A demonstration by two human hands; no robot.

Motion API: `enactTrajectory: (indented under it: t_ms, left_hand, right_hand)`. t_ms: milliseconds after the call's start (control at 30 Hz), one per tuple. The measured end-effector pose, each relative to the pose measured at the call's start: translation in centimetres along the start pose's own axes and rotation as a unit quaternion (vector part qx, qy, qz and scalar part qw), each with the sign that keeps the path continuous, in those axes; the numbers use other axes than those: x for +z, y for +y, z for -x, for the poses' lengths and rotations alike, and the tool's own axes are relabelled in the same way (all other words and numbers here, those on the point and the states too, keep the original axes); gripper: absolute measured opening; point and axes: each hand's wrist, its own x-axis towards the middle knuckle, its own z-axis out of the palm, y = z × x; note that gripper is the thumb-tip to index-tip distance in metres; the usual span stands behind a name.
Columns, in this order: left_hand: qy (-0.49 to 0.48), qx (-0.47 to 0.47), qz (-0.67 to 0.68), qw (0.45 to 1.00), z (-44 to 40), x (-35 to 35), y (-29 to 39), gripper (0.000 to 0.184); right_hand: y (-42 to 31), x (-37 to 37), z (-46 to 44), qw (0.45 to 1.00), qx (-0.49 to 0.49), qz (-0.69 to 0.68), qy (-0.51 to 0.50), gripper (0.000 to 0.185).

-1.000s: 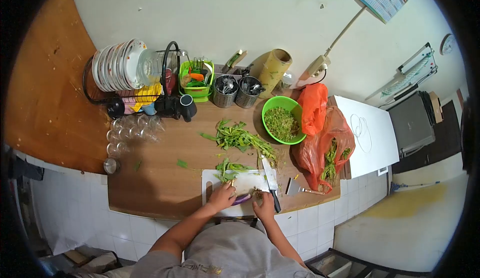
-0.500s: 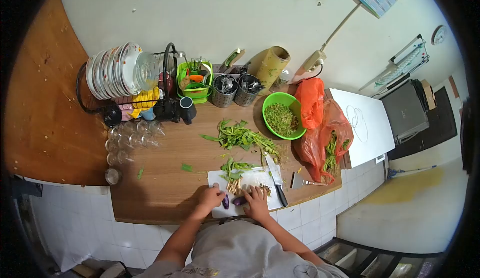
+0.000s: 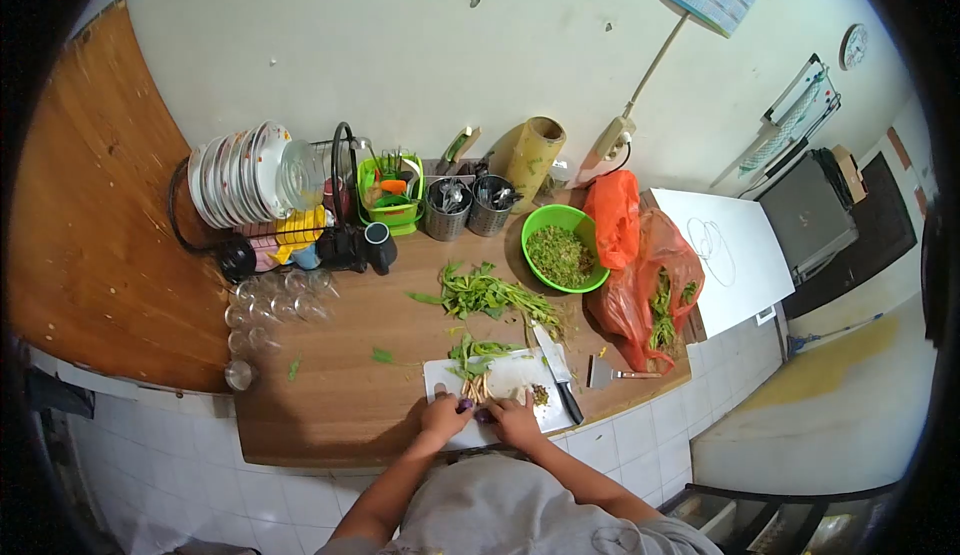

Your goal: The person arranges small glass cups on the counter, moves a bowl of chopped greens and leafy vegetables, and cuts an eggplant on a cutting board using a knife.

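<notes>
My left hand (image 3: pixel 446 418) is closed around a small purple vegetable piece (image 3: pixel 464 406) at the near left of the white cutting board (image 3: pixel 437 372). Close beside it, my right hand (image 3: pixel 514 421) has its fingers on another purple piece (image 3: pixel 484 416), largely covered by the hand. Leafy greens with pale stems (image 3: pixel 478 353) lie across the board's far edge, the stem ends pointing at my hands. Small chopped bits (image 3: pixel 540 395) rest right of my right hand. A knife (image 3: pixel 557 373) with a black handle lies on the board's right side, its blade pointing away.
Loose greens (image 3: pixel 485 291) lie beyond the board. A green bowl of chopped greens (image 3: pixel 562 249), a red plastic bag (image 3: pixel 640 295) and a scraper (image 3: pixel 620 373) are to the right. Glasses (image 3: pixel 240 375), a dish rack (image 3: pixel 180 205) and cutlery holders (image 3: pixel 447 217) stand left and behind.
My hands were apart with a purple piece by each; they have now come close together with the pieces between them. The view has shifted, so the table sits lower.
</notes>
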Motion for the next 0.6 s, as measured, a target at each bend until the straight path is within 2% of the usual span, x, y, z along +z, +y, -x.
enactTrajectory:
  t_ms: [67,133,167,267,300,333,367,400,433,467,533,567,600]
  left_hand:
    - [0.007,0.004,0.025,1.0,0.1,1.8,-1.4,0.043]
    - [0.022,-0.017,0.159,0.987,0.0,3.1,-2.2,0.041]
    - [0.055,0.015,0.133,0.99,0.0,3.4,-2.6,0.042]
    - [0.032,-0.019,0.159,0.987,0.9,1.5,-0.4,0.044]
    - [0.035,-0.021,0.15,0.988,1.1,1.4,-0.4,0.044]
    - [0.035,-0.031,0.14,0.989,0.9,1.6,-0.5,0.044]
    - [0.037,-0.04,0.132,0.99,0.5,2.0,-0.7,0.043]
    - [0.046,-0.041,0.125,0.99,0.1,2.6,-1.1,0.043]
    - [0.06,-0.038,0.161,0.984,0.1,3.4,-1.8,0.041]
    - [0.073,-0.035,0.195,0.977,0.1,4.1,-2.6,0.039]
    - [0.093,-0.03,0.173,0.98,0.3,4.6,-3.3,0.036]
    - [0.098,-0.029,0.205,0.974,0.6,4.4,-3.0,0.034]
    - [0.098,-0.027,0.236,0.966,0.7,3.9,-2.5,0.031]
  right_hand:
    - [0.3,-0.6,0.3,0.999,0.003,-0.032,0.016,0.052]
    - [1.2,-1.7,0.2,0.994,0.033,-0.1,0.009,0.048]
    - [2.1,-2.7,-0.3,0.994,0.025,-0.107,0.014,0.044]
    - [7.6,-5.4,-2.5,0.954,0.05,-0.235,0.181,0.035]
    - [8.5,-9.4,-2.9,0.933,0.084,-0.243,0.251,0.032]
    - [12.6,-10.9,-3.5,0.931,0.117,-0.176,0.299,0.032]
    - [14.5,-19.2,-2.2,0.937,0.051,-0.174,0.298,0.033]
    - [15.8,-25.4,0.3,0.905,0.069,-0.104,0.406,0.03]
    - [16.1,-31.8,3.0,0.854,0.05,-0.089,0.511,0.028]
    - [15.1,-38.4,6.6,0.787,-0.017,-0.088,0.611,0.027]
    - [11.1,-48.7,14.7,0.628,-0.214,-0.05,0.746,0.027]
    - [8.8,-52.7,18.5,0.558,-0.331,-0.023,0.761,0.029]
    - [6.8,-55.8,21.6,0.512,-0.415,0.003,0.752,0.031]
